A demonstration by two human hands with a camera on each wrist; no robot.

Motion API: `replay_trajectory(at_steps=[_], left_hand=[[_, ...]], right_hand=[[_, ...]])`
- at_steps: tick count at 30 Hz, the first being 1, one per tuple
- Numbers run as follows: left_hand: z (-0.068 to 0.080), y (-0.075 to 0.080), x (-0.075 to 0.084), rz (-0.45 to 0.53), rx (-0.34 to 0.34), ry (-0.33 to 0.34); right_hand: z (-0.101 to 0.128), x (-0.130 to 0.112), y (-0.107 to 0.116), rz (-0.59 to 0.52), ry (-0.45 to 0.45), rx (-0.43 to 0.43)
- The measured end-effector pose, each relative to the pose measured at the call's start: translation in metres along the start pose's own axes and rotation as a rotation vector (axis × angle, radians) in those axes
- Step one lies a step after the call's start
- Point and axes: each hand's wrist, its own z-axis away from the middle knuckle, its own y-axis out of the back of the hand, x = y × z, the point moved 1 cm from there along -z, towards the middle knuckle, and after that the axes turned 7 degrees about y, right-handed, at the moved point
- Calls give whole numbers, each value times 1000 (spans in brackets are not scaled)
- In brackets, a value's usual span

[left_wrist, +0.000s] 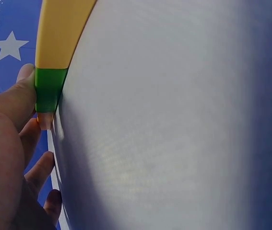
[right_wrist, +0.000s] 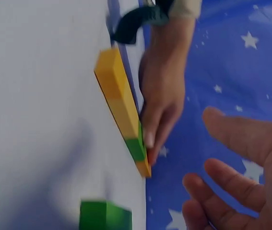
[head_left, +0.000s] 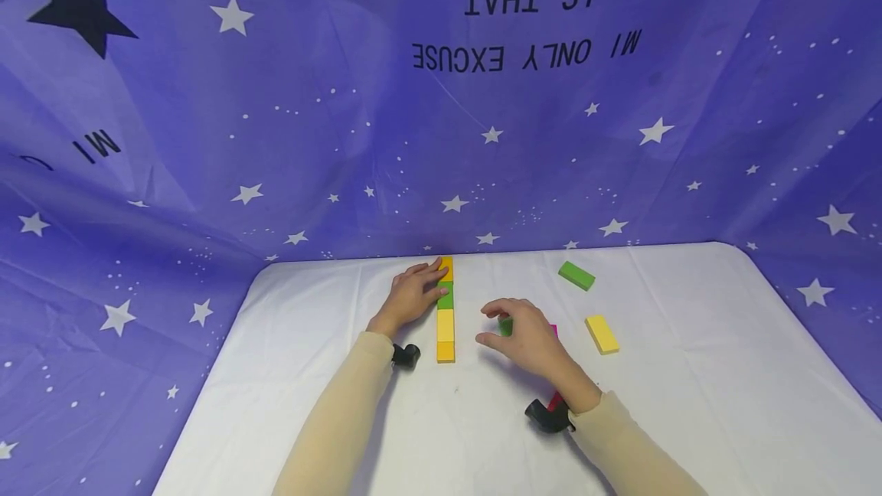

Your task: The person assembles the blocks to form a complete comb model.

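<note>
Block row (head_left: 445, 316) orange, green, yellow, orange; loose green block (head_left: 576, 275); loose yellow block (head_left: 602, 334); purple backdrop (head_left: 413, 148), white-starred.

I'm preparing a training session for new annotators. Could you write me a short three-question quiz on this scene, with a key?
1. Which hand touches the row of blocks?
2. True or false: the loose yellow block lies apart from the row.
3. How many green blocks are in the row? A) none B) one C) three

Key:
1. The left hand.
2. True; it lies on the white cloth, well to the right of the row in the head view.
3. B; the green block sits between the light yellow block and the far orange block.
</note>
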Motion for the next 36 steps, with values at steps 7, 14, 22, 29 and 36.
replay_trajectory(at_steps=[7,14,22,29,36], left_hand=[[-1,0,-1,11,-13,1],[0,-1,-1,15,1,-12],[0,0,0,18,6,-15],[1,0,0,27,8,-18],[1,0,0,24,-6,-6]], right_hand=[[5,20,15,8,47,17],[10,38,17,16,27,22],[12,53,21,-8,5,-7],[8,61,23,-35,-25,-43],[6,64,22,-31,-68,-117]])
